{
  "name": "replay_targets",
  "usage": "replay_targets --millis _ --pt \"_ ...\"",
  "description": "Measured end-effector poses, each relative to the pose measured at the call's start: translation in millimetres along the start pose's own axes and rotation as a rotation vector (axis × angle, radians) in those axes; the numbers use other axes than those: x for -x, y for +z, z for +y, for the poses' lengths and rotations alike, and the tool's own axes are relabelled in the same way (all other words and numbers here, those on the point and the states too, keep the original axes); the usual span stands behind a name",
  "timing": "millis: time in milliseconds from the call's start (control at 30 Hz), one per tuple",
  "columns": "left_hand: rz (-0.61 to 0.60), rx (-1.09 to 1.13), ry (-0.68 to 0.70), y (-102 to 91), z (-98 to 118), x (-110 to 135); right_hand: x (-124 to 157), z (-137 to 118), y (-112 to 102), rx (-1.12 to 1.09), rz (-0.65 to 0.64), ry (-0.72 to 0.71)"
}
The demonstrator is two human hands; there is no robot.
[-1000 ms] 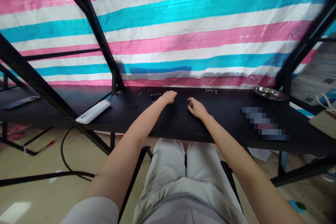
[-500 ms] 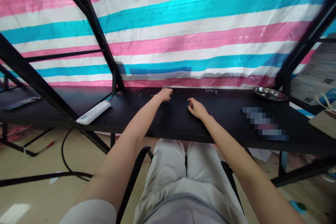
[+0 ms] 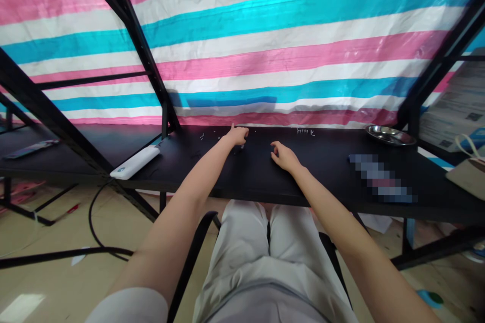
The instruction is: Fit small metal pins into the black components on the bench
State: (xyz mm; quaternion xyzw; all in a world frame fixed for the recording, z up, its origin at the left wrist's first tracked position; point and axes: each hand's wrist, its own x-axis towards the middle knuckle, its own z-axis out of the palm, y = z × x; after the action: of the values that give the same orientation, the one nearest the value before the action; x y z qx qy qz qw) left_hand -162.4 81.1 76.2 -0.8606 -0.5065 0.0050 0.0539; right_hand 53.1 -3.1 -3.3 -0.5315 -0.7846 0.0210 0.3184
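Note:
My left hand [image 3: 238, 136] is over the back middle of the black table [image 3: 257, 176], its fingers curled downward and partly hidden behind the hand. Whatever it may pinch is too small to make out. Just left of it, several tiny white pieces [image 3: 202, 137] lie scattered on the tabletop. My right hand [image 3: 286, 157] rests low over the table to the right, fingers loosely bent, with a gap between thumb and forefinger and nothing visible in it. Behind it, near the back edge, several small white pieces [image 3: 304, 131] stand in a row.
A white oblong case [image 3: 135, 162] lies at the left by a black metal frame post [image 3: 132, 35]. To the right are a shiny metal dish [image 3: 390, 135] and a blurred-out flat item [image 3: 381, 179]. A striped plastic sheet [image 3: 288, 55] hangs behind the table.
My left hand has shifted slightly and tilted, its thumb side now sticking up at the back and some fingertips lower. My right hand stays where it was.

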Motion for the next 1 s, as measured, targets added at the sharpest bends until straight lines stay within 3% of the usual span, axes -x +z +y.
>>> replay_targets --millis 233,367,533,733,1000 --pt "-0.030 -0.010 -0.020 -2.0 0.8 1.7 -0.7 2.0 1.1 -0.005 -0.005 0.001" --pt "-0.045 -0.026 -0.028 -1.2 1.2 1.5 0.1 -6.5 -0.1 0.034 -0.026 -0.101" --pt "-0.063 -0.032 -0.015 -5.3 3.8 2.8 -0.9 -26.6 1.7 0.115 -0.153 -0.292" --pt "-0.112 -0.042 -0.024 -10.9 3.5 -0.1 -17.9 -37.1 8.4 0.245 -0.294 -0.315" --pt "-0.176 -0.085 -0.007 -17.6 1.3 -8.0 -48.0 -46.3 17.9 0.427 -0.406 -0.537"
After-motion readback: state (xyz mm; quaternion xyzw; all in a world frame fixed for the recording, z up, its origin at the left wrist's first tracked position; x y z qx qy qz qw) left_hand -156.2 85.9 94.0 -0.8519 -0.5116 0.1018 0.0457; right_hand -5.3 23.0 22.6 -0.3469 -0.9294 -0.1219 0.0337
